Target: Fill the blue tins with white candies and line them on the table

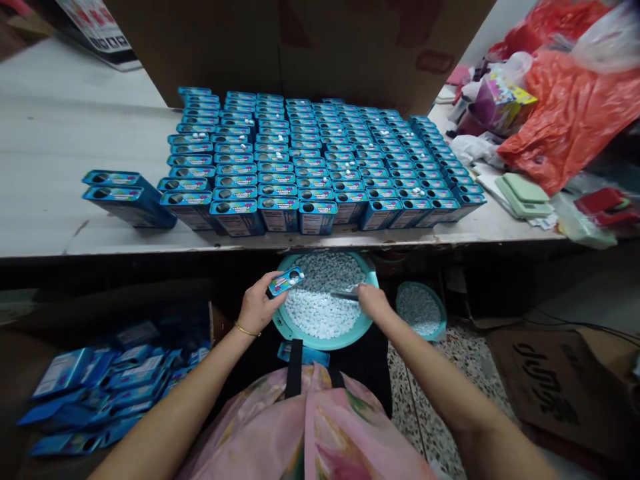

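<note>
My left hand (pixel 259 307) grips a small blue candy box (pixel 283 283), its round opening facing up with a few white pieces at the hole. Under it, a turquoise basin (pixel 371 277) full of small white candies (pixel 320 313) rests at my lap. My right hand (pixel 373 301) is closed around the handle of a dark scoop-like tool (pixel 345 295), whose far end lies over the candies; its exact shape is hard to make out. Another blue box (pixel 313 357) lies on my lap just below the basin.
Rows of upright blue boxes (pixel 275 180) stand on the white table (pixel 45 147), before a large cardboard box (pixel 320 53). More boxes (pixel 130 380) fill a carton at lower left. At right are a smaller basin (pixel 440 310), a pale green scale (pixel 525 195) and red bags (pixel 575 113).
</note>
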{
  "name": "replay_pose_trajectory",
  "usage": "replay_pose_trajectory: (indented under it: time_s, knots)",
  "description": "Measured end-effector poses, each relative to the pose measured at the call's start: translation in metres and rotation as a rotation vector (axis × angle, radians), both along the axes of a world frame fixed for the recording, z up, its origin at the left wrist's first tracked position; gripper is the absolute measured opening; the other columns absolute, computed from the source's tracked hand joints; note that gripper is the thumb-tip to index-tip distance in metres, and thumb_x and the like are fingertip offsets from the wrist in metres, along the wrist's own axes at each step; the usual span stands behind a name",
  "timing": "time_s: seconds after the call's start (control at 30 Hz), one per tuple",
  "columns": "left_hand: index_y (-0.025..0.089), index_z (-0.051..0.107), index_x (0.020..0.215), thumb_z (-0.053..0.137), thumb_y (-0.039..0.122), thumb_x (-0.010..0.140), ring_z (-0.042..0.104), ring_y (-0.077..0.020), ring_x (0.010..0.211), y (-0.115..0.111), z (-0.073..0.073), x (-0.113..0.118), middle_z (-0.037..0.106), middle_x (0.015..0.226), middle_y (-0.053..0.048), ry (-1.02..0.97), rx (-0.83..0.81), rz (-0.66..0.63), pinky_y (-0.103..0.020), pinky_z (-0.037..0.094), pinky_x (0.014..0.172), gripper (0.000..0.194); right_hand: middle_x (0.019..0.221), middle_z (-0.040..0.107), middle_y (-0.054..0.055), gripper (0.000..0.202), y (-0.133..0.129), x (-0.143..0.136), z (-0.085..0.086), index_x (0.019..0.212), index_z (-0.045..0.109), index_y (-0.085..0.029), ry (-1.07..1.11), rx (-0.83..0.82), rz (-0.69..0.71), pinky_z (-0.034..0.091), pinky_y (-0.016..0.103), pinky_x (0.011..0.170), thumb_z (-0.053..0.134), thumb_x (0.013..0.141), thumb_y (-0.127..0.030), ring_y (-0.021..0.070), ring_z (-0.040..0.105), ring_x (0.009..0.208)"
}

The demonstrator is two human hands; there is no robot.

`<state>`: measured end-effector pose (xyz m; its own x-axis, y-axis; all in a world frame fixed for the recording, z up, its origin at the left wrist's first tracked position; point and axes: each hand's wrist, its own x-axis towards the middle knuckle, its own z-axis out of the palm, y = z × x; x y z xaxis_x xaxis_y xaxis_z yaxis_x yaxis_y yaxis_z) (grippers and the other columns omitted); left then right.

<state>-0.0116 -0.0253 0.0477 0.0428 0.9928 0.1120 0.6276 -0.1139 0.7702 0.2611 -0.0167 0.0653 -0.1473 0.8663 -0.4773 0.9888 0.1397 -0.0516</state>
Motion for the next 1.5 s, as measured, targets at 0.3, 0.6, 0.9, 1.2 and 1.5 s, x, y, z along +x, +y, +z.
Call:
replay_pose_trajectory:
  time_s: [0.3,0.6,0.9,1.2,1.5]
  knots:
    - [0.019,0.056,0.1,0.057,0.042,0.068,0.056,-0.0132,0.07,-0.003,0.014,-0.012,0.062,0.084,-0.001,0.018,0.007,0.133,-0.024,0.044,0.066,0.039,0.101,0.065,0.002,0.036,-0.005,-0.064,-0.082,0.104,0.062,-0.02,0.537,-0.055,-0.174,0.044,0.024,0.078,0.041,0.077,-0.01,0.0185,0.057,0.095]
    - [0.019,0.055,0.102,0.057,0.037,0.069,0.058,-0.0145,0.074,-0.002,0.006,-0.005,0.063,0.088,-0.001,-0.015,-0.008,0.069,-0.025,0.045,0.07,0.038,0.088,0.067,0.003,0.032,0.004,-0.001,-0.018,0.099,0.064,-0.017,0.792,-0.042,-0.182,0.045,0.026,0.072,0.045,0.074,-0.012,0.015,0.059,0.081]
    - [0.022,0.052,0.109,0.054,0.027,0.071,0.056,-0.0185,0.093,-0.009,-0.004,0.026,0.06,0.104,-0.004,0.09,0.046,-0.103,-0.029,0.044,0.082,0.039,0.091,0.065,0.008,0.03,0.013,-0.023,0.093,0.087,0.065,-0.021,0.121,0.116,0.219,0.042,0.027,0.071,0.042,0.072,-0.008,0.0203,0.059,0.087]
    - [0.022,0.05,0.111,0.055,0.026,0.071,0.054,-0.0186,0.097,-0.008,-0.009,0.025,0.059,0.106,-0.005,0.124,0.078,-0.151,-0.031,0.042,0.086,0.04,0.087,0.063,0.012,0.022,0.01,-0.045,0.115,0.083,0.061,-0.015,-0.037,0.151,0.356,0.043,0.027,0.066,0.041,0.076,-0.01,0.0192,0.059,0.081]
    - [0.02,0.051,0.111,0.055,0.025,0.071,0.055,-0.018,0.095,-0.002,-0.01,0.026,0.059,0.105,-0.005,0.091,0.061,-0.205,-0.029,0.043,0.084,0.041,0.092,0.06,0.008,0.028,0.001,-0.025,0.11,0.094,0.06,-0.021,-0.055,0.191,0.306,0.04,0.024,0.064,0.036,0.081,-0.014,0.0169,0.056,0.084]
